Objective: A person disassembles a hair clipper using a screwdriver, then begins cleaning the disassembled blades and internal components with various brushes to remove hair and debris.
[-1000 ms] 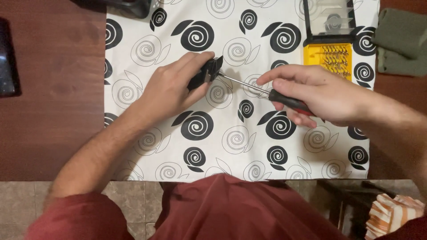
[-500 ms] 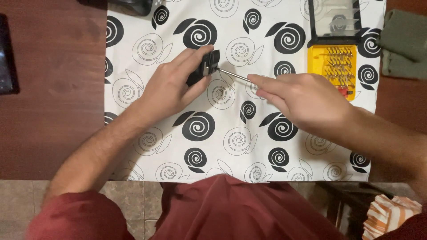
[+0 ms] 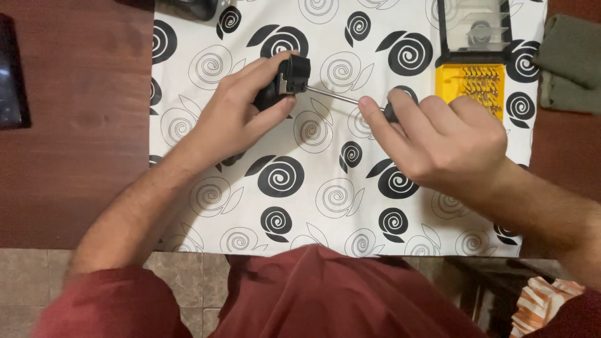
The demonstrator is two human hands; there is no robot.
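Just above the middle of the frame, the left hand [image 3: 241, 116] is clamped around a small black device [image 3: 287, 81], fingers curled over its top and the thumb pressed against its underside, holding it tilted above a white cloth with black spirals [image 3: 288, 206]. To the right of centre, the right hand [image 3: 441, 141] has its fingers closed around the dark handle of a screwdriver [image 3: 341, 97], whose thin metal shaft runs leftward and up, with its tip meeting the device's right face. The cloth covers a dark wooden table [image 3: 75, 156]. At the upper right of the frame, a yellow bit case [image 3: 468, 84] lies open with its clear lid [image 3: 474, 28] folded back, and a green cloth [image 3: 573, 62] sits at the right edge.
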